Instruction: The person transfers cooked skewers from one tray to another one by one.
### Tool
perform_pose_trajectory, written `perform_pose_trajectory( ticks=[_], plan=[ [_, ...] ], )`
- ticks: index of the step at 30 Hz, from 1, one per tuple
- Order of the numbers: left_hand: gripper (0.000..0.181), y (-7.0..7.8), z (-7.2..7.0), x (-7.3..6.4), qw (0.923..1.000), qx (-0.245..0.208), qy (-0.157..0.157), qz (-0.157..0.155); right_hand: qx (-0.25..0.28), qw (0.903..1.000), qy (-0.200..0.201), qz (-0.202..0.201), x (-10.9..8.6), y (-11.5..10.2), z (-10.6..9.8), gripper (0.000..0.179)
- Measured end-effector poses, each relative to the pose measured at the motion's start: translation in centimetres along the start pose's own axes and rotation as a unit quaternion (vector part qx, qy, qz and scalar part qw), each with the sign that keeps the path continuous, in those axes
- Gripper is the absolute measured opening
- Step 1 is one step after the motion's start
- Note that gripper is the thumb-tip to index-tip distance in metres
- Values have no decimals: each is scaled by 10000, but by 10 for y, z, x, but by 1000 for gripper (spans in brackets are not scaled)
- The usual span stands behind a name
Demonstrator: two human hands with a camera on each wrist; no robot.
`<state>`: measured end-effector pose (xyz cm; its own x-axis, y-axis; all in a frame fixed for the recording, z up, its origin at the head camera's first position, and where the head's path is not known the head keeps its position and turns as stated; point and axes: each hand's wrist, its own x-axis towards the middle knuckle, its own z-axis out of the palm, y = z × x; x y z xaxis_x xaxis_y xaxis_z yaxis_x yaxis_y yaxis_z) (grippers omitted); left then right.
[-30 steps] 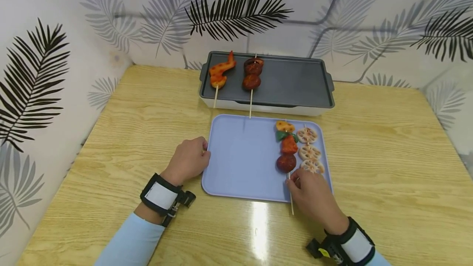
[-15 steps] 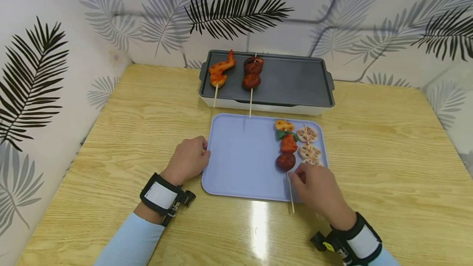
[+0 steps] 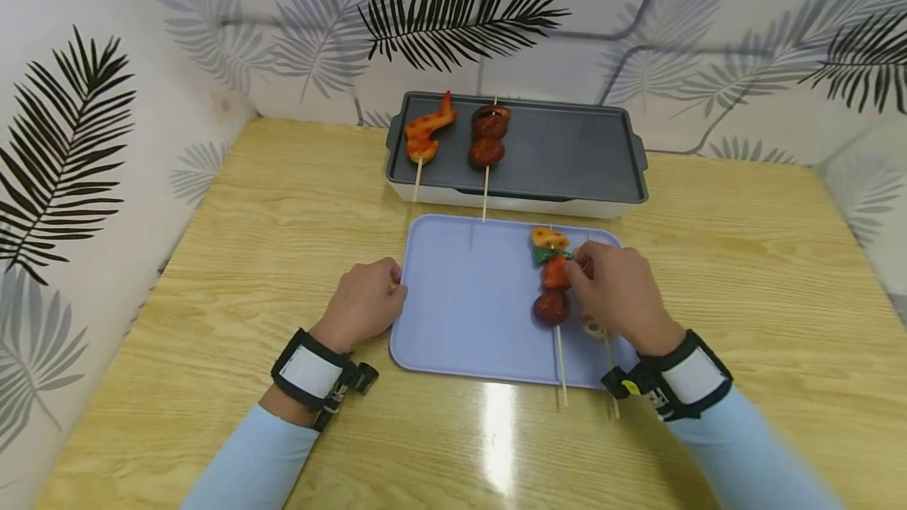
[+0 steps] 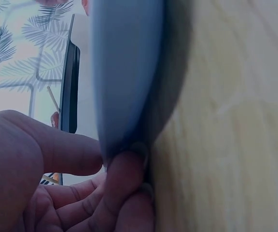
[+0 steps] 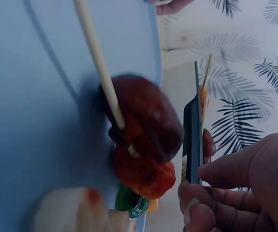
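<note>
My left hand [image 3: 364, 301] grips the left rim of the blue-lilac tray [image 3: 468, 297]; the left wrist view shows thumb and fingers pinching the tray's edge [image 4: 124, 72]. My right hand [image 3: 627, 293] is above the tray's right side, its fingers loosely curled. In the right wrist view, nothing shows between thumb and forefinger. Just left of that hand lies a mixed skewer [image 3: 551, 309] with a brown round piece, a red-orange piece, something green and a yellow piece. Under the hand, a lotus root skewer [image 3: 592, 327] is mostly hidden.
Behind the tray stands a dark flat grill plate [image 3: 574, 148] on a white base. On its left lie a chicken wing skewer [image 3: 425, 128] and a skewer of brown round pieces [image 3: 486, 152], with sticks pointing forward. A leaf-patterned wall [image 3: 453, 46] borders the wooden table [image 3: 312, 203].
My right hand has left the mixed skewer's stick and moved forward over the lotus root skewer, covering most of it. My left hand keeps its hold on the tray.
</note>
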<state>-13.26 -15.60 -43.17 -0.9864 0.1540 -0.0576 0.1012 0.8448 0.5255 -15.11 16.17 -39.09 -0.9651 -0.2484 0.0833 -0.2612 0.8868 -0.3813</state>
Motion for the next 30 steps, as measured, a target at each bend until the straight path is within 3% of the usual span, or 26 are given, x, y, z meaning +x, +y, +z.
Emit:
perform_pose_trajectory(
  ticks=[10,23,30],
  plan=[
    [13,3,-1,1,10000,-33,-41,-23,-155,9982,453,-352,43,-10,-3,24],
    [16,1,-4,2,9997,-125,-157,-168,59,9991,250,-349,92,-38,9,28],
    [16,-2,-3,1,9994,-212,-169,-207,199,9989,109,-412,112,-57,12,42]
  ],
)
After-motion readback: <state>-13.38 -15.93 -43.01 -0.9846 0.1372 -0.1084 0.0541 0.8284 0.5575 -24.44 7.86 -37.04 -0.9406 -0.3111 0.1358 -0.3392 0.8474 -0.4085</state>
